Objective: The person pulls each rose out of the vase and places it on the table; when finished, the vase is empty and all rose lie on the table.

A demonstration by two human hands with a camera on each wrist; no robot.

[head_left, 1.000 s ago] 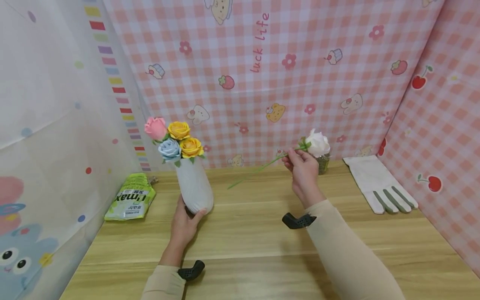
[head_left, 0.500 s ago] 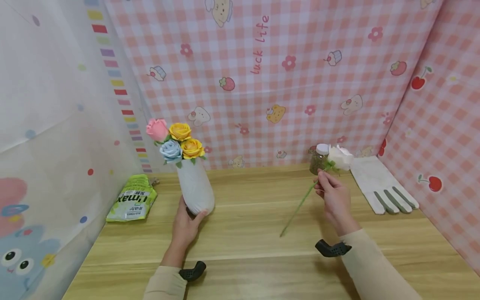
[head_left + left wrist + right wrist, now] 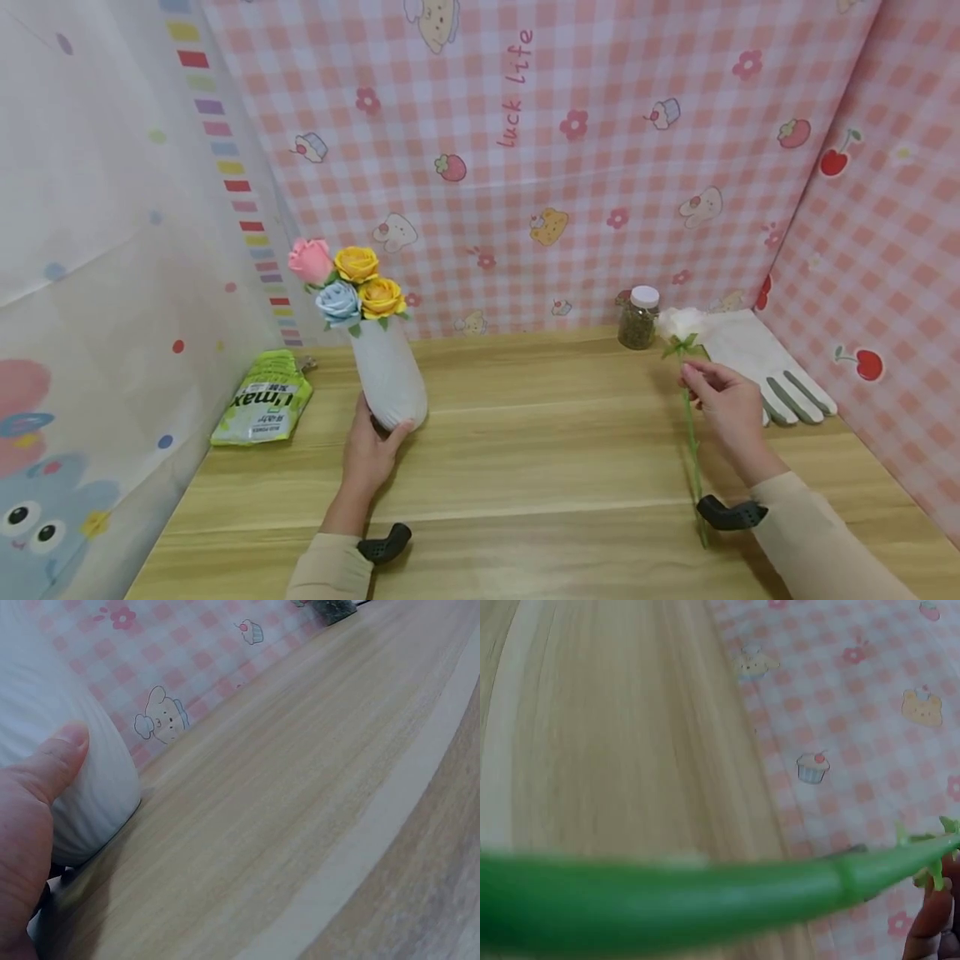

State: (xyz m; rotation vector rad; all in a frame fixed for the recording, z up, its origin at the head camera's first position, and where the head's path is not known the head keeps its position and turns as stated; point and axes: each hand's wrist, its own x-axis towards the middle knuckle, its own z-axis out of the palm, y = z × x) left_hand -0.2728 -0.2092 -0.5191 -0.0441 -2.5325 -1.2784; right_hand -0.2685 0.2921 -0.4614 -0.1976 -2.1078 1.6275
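Observation:
A white ribbed vase (image 3: 390,375) stands slightly tilted at the left of the table, holding a pink rose (image 3: 311,260), a blue rose (image 3: 338,302) and two yellow roses (image 3: 381,297). My left hand (image 3: 371,457) grips the vase low down, its thumb in front and its fingers mostly hidden behind. In the left wrist view that thumb lies against the white vase wall (image 3: 105,780). On the right, my right hand (image 3: 729,408) pinches a white rose (image 3: 681,322) just under its bloom. Its long green stem (image 3: 692,450) hangs down towards the wrist; close to the right wrist camera, the stem (image 3: 667,904) looks large and blurred.
A small lidded jar (image 3: 638,319) stands at the back, left of the white rose. Behind the right hand lies a white glove (image 3: 750,350) with grey fingers. A green packet (image 3: 264,398) is at the left. Checked cloth (image 3: 510,183) hangs behind the wooden table (image 3: 525,467).
My right hand has moved right and towards me with the white rose, whose stem has swung from slanting left to nearly upright. The jar is now uncovered. My left hand stays on the vase.

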